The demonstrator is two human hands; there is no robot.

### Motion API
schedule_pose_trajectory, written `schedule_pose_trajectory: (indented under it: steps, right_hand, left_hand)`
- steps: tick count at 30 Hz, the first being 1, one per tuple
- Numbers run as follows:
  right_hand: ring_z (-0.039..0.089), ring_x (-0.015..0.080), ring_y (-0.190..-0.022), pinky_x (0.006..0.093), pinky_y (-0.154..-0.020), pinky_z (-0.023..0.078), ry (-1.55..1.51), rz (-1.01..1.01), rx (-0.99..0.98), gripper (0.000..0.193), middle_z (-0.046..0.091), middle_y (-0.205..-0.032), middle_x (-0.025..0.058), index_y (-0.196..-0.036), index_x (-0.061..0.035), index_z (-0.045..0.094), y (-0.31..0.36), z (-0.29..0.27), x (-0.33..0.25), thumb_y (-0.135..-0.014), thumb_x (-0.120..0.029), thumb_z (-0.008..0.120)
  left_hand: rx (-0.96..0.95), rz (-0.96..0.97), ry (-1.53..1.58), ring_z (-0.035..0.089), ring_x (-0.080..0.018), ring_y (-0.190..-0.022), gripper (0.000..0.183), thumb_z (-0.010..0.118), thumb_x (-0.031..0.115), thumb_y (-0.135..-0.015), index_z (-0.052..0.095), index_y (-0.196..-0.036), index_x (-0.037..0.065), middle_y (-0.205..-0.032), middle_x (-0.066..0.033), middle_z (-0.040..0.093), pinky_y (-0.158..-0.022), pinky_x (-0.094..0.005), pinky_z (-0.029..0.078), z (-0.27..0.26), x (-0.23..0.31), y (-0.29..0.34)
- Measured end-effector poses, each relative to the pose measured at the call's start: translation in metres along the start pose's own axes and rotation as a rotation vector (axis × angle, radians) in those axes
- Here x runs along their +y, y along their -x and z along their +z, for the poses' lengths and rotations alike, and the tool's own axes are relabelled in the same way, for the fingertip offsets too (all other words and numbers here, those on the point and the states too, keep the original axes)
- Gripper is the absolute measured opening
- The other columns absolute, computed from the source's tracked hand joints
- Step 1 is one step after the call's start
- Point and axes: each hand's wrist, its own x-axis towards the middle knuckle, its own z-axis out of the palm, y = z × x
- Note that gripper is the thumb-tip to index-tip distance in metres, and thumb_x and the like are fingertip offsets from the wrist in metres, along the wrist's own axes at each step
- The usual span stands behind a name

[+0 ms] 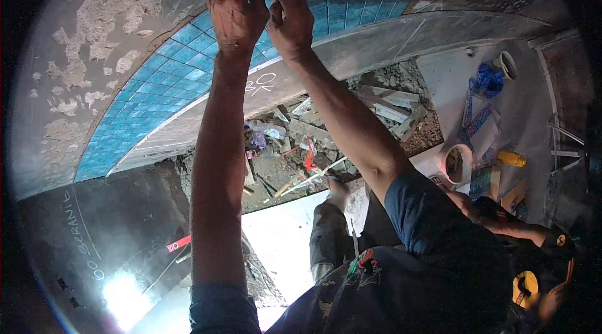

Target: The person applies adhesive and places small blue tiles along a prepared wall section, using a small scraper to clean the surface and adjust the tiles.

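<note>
Both my arms reach up to the curved band of blue-green tiles [169, 67] on the wall. My left hand [238, 14] is at the band's upper edge, its fingers bent together against the wall; what they hold is hidden. Close beside it, over the tiles, my right hand [291, 23] is closed in a pinch. A thin pale bit shows by its fingertips, too small to name. Above and to the left, the bare grey wall [47, 139] has rough patches of mortar [103, 23]. Below the tiles runs a plain grey strip [370, 48] with chalk-like marks.
Rubble and broken strips [307, 130] lie below the wall. At the right are a bucket [454, 163], a blue plastic bag [489, 81] and a yellow bottle [511, 158]. A co-worker's arm [517, 228] shows at lower right. A bright lamp [127, 299] glares at lower left, near a red level [179, 243].
</note>
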Motion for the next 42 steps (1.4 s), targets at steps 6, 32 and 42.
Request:
schedule_pose_trajectory:
  steps: [6,32,42]
  right_hand:
    - [0.062,0.0422,-0.08,0.0511,-0.067,0.051,0.008,-0.025,-0.018,0.01,0.062,-0.087,0.0177,-0.097,-0.0064,0.061,-0.002,-0.002,0.002,-0.088,-0.002,0.064]
    - [0.07,0.0414,-0.092,0.0474,-0.078,0.055,0.34,0.535,-0.855,0.021,0.071,-0.097,0.0226,-0.104,-0.0008,0.068,0.184,-0.309,0.035,-0.093,-0.018,0.069]
    - [0.073,0.0383,-0.091,0.0486,-0.08,0.057,0.508,0.575,-1.107,0.036,0.074,-0.1,0.0226,-0.123,-0.0031,0.07,0.205,-0.37,0.027,-0.094,-0.025,0.068]
  left_hand:
    - [0.018,0.021,0.017,0.065,-0.0307,-0.094,0.016,0.074,0.009,-0.081,0.079,-0.093,0.02,-0.098,-0.0032,0.067,-0.079,-0.0455,0.052,0.006,-0.006,-0.001]
    - [-1.043,-1.113,-0.058,0.068,-0.0452,-0.087,0.031,0.058,0.032,-0.092,0.07,-0.088,0.003,-0.093,-0.0227,0.071,-0.076,-0.0572,0.053,-0.158,0.257,0.561]
    - [-0.562,-1.197,0.522,0.072,-0.0416,-0.093,0.036,0.062,0.04,-0.09,0.074,-0.098,0.007,-0.095,-0.0259,0.071,-0.08,-0.0491,0.054,-0.083,0.188,0.339]
